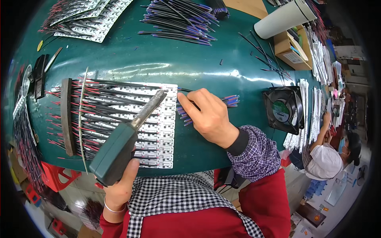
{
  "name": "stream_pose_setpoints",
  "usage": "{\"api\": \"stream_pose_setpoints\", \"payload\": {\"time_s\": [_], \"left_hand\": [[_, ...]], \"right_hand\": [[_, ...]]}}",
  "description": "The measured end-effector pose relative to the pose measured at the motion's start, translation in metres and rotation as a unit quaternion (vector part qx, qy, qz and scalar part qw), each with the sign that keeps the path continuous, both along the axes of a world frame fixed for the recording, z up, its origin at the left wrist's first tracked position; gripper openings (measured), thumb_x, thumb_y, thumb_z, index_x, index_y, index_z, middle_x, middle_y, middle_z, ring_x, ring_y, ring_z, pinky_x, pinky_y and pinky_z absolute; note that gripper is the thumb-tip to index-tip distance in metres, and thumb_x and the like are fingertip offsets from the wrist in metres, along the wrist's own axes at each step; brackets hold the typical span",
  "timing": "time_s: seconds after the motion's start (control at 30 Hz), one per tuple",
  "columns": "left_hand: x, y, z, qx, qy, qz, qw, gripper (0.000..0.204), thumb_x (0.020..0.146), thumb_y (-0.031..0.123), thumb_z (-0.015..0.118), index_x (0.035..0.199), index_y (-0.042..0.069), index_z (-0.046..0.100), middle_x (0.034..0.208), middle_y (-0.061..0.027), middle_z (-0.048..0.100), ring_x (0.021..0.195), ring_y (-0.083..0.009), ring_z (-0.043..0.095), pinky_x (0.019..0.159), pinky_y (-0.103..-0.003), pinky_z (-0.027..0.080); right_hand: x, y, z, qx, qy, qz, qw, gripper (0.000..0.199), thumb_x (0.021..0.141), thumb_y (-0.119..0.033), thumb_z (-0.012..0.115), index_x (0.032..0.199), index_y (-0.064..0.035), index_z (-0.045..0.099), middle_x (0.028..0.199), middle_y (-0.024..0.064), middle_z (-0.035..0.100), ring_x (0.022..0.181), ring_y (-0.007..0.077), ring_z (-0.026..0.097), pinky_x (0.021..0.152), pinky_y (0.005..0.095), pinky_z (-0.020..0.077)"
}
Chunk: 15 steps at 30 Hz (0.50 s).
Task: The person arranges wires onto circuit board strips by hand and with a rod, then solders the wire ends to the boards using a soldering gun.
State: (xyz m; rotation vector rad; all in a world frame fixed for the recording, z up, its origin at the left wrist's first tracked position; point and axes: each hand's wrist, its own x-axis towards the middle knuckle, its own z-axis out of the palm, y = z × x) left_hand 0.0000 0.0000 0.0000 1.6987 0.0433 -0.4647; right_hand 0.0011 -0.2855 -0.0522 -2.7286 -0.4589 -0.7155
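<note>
Glossy green worktop point(190, 63) under bright light, crowded workshop around it. Co-worker in white point(323, 162) over to the right. Black fan point(281, 109) stands on the worktop, right of the hands; pile of dark wires point(178, 22) near the far edge.

White board panel point(170, 119) lies flat before the person, left of the right hand. Many black and red wires run leftward from it; dark bar point(67, 117) rests across them, thin pale strip point(82, 119) just beside.

Left hand point(121, 182): fingers wrapped round the handle of a green soldering tool point(115, 148). Barrel slants up over the panel, end near its upper right corner. Contact with the board: cannot tell.

Right hand point(208, 115): thumb and forefinger pinched on a dark wire point(185, 90) at that same corner, hand partly covering a blue-tipped bundle point(232, 101).

Judgement: hold the wire end square on its contact, pinch well back from the hot end. Bring heat in briefly, barrel clear of neighbouring insulation. Wire motionless until the joint sets; a twitch would likely weaken it.
</note>
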Motion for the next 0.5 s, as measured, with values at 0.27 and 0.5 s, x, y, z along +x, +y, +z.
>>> {"api": "stream_pose_setpoints", "payload": {"time_s": [0.27,0.5], "left_hand": [[0.005,-0.013,0.005,0.097,-0.059,-0.057,0.992,0.023,0.081,0.004,0.077,0.104,-0.001,0.071,0.089,-0.0080,0.072,0.073,-0.0191,0.066,0.066,-0.032,0.051],[-0.004,-0.006,-0.003,0.195,-0.086,-0.127,0.969,0.023,0.082,0.007,0.077,0.105,0.009,0.075,0.092,-0.0028,0.070,0.081,-0.0187,0.063,0.074,-0.037,0.043]], "right_hand": [[0.004,0.001,-0.007,-0.004,-0.037,0.004,0.999,0.021,0.071,-0.008,0.063,0.091,-0.0017,0.066,0.076,0.0019,0.050,0.070,0.0159,0.053,0.053,0.0279,0.0412],[0.007,0.000,-0.005,0.015,-0.034,0.016,0.999,0.019,0.070,-0.008,0.064,0.088,-0.0022,0.065,0.076,0.0020,0.050,0.071,0.0158,0.054,0.052,0.0282,0.0409]]}}
